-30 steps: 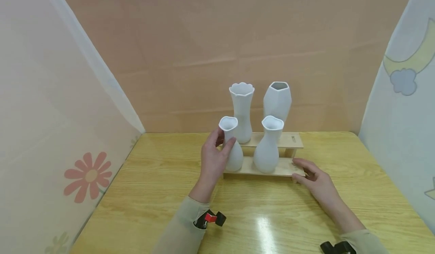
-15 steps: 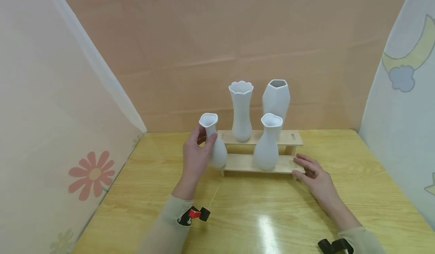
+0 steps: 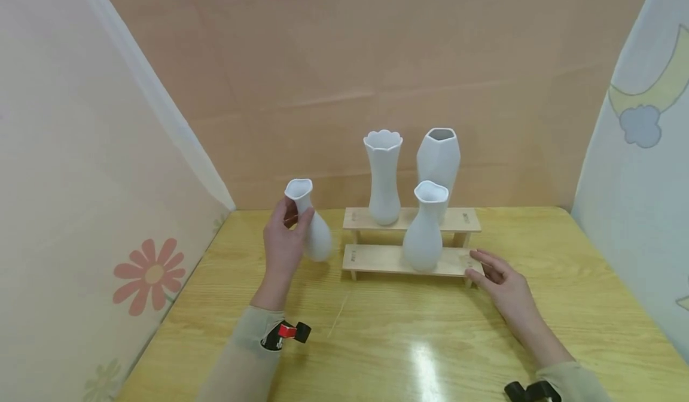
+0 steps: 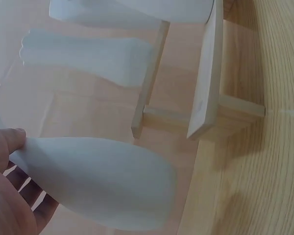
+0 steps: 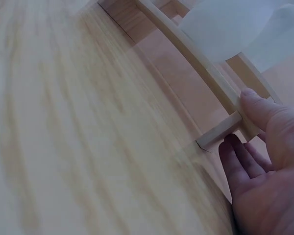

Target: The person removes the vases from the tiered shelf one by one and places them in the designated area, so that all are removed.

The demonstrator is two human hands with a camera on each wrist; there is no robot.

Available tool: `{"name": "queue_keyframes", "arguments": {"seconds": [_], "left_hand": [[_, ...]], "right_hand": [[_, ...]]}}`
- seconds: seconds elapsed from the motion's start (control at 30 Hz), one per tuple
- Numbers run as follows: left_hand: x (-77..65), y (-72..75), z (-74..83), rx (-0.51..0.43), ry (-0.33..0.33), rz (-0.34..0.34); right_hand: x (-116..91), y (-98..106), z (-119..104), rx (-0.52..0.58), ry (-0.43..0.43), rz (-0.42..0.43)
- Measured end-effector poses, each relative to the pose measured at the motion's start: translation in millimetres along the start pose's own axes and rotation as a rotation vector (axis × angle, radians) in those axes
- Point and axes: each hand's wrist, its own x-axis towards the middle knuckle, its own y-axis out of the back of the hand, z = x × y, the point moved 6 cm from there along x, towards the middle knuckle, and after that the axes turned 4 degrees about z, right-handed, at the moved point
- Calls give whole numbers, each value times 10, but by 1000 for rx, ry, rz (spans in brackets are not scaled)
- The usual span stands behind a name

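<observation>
My left hand [image 3: 281,243] holds a white vase [image 3: 319,238] by its narrow neck, off to the left of a two-step wooden stand [image 3: 374,258]. The vase leans a little, and in the left wrist view its rounded body [image 4: 105,181] points toward the stand. At the other end, my right hand [image 3: 508,291] pinches the lower step, thumb [image 5: 258,108] on the board's edge and fingers beneath, beside a short leg. A similar white vase [image 3: 422,243] stands on the right part of that lower step.
On the upper step stand a scallop-rimmed white vase [image 3: 384,177] and a faceted white vase [image 3: 438,160]. The wood-grain table [image 3: 226,306] meets a tan backdrop [image 3: 301,91] behind and a flower-printed sheet [image 3: 64,180] at the left.
My left hand has carried its vase leftward off the lower step and past the stand's left end. The right hand has stayed at the stand's right end.
</observation>
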Motion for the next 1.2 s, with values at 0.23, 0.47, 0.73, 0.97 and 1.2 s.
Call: {"name": "queue_keyframes", "arguments": {"seconds": [0.23, 0.47, 0.73, 0.97, 1.2], "left_hand": [[73, 56, -162, 33, 49, 26], [166, 94, -373, 74, 89, 43], [255, 69, -564, 97, 113, 57], [285, -40, -644, 67, 101, 56], [296, -191, -683, 53, 90, 46]], "right_hand": [[1, -10, 15, 0, -39, -22], [7, -25, 31, 3, -44, -35], [15, -16, 49, -17, -38, -34], [4, -13, 50, -23, -44, -34], [-1, -15, 51, -14, -48, -35]]}}
